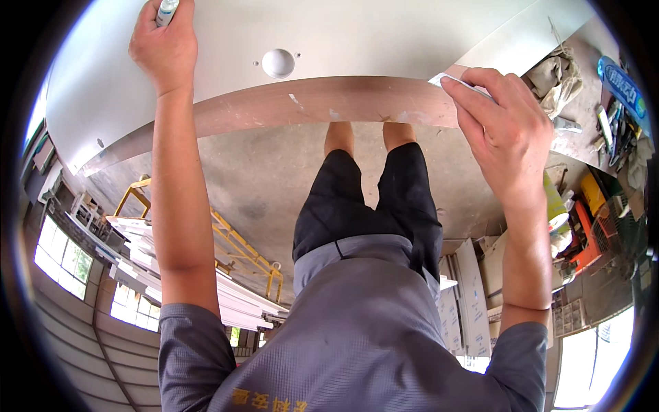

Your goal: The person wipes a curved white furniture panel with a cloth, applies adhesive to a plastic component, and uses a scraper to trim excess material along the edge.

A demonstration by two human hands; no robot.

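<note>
- Head view: a big white panel (384,34) lies flat in front of the person. Its near edge (309,103) is brown and bare, with some white specks on it.
- The left hand (163,44) is closed tight around a small tube (167,9). It holds the tube over the panel, near the far left part.
- The right hand (504,130) is at the near edge of the panel, toward the right end. Its fingers (467,93) are bent and pinch a thin white strip (443,77) that sits right on the brown edge.
- A round white knob (278,62) sits on the panel, between the two hands and closer to the left one.
- The person's legs in black shorts (371,206) stand just under the near edge.
- Past the right end of the panel there is a crumpled cloth (559,79) and a blue tube (621,86) among some tools.
- Down on the left there is a yellow frame (240,247) with white boards (171,268) stacked by it.
</note>
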